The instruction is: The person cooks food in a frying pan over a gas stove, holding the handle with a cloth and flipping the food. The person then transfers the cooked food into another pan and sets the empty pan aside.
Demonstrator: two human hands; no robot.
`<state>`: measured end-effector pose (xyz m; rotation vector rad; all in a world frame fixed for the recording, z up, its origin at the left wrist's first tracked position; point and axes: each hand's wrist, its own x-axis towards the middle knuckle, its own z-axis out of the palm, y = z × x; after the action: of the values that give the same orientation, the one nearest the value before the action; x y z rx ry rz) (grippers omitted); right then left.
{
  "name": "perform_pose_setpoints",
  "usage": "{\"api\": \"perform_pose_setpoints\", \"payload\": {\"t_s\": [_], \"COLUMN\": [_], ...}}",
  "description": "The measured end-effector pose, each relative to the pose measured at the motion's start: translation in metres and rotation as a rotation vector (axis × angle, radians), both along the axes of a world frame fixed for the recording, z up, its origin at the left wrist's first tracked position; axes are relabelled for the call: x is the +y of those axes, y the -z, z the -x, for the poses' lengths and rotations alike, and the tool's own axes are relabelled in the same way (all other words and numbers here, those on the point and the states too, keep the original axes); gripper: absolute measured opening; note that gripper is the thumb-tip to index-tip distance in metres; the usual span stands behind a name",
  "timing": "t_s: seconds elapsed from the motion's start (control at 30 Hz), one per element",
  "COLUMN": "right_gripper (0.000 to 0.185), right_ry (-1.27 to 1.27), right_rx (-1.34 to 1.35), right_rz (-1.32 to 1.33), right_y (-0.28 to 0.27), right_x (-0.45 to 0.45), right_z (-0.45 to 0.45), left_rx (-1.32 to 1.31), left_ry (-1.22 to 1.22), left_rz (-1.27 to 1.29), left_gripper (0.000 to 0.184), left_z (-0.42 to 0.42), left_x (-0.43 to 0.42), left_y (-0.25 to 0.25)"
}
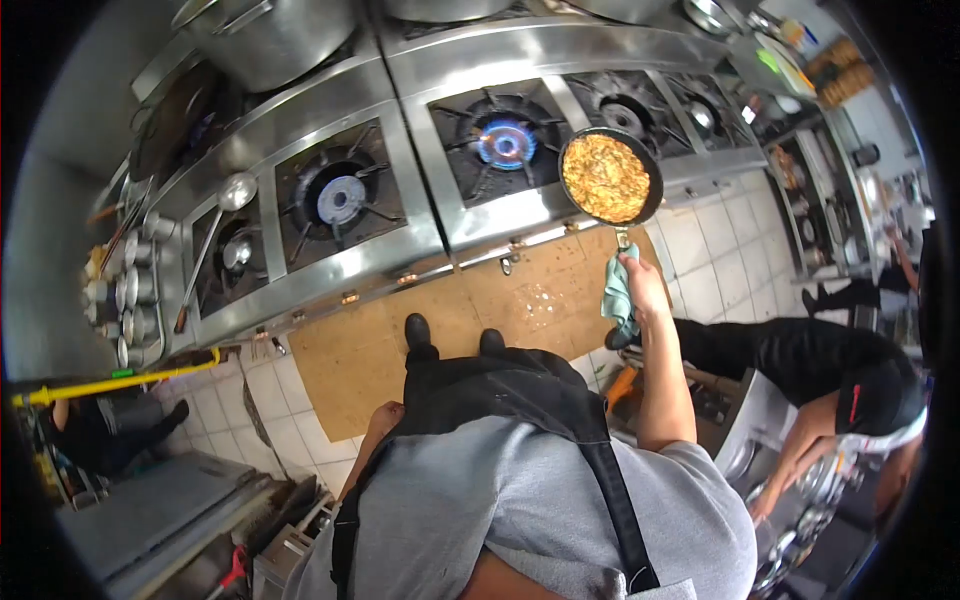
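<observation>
My right hand [645, 280] is closed round the handle of a black frying pan [655, 205], with a green cloth [620, 295] between palm and handle, its end hanging down. Golden-brown, chunky food [605, 178] fills the pan, which is held level at the stove's front edge, to the right of a burner with a blue flame [506, 146]. My left hand [385, 415] hangs low beside my black apron [490, 400], away from the stove. Its fingers are too small and turned away to make out.
The steel stove [500, 220] runs across in front of me, with an unlit burner [342, 198] left of the flame. A long ladle [237, 190] lies at its left end. A large pot [265, 45] stands behind. At right, a co-worker [830, 390] bends over a counter.
</observation>
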<state>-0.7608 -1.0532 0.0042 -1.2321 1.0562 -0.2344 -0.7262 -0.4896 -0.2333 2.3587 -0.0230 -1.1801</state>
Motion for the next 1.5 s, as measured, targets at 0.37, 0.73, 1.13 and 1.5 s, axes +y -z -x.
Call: {"api": "perform_pose_setpoints", "payload": {"t_s": [0.37,0.73,1.13,1.5], "right_gripper": [0.019,0.02,0.02,0.02], "right_ry": [0.168,0.165,0.441,0.23], "right_rx": [0.082,0.033,-0.43,-0.1], "right_rz": [-0.029,-0.012,-0.128,-0.064], "right_y": [0.019,-0.006,-0.094,0.002], "right_x": [-0.006,-0.011,-0.025,-0.021], "right_z": [0.099,0.107,0.105,0.12], "left_rx": [-0.033,0.089,0.005,0.01], "left_ry": [0.395,0.35,0.447,0.428], "left_rz": [0.047,0.042,0.067,0.106], "left_gripper": [0.026,0.024,0.023,0.023], "left_z": [-0.07,-0.086,-0.092,-0.091], "left_x": [-0.058,-0.121,-0.069,-0.09], "left_y": [-0.006,-0.028,0.018,0.018]}}
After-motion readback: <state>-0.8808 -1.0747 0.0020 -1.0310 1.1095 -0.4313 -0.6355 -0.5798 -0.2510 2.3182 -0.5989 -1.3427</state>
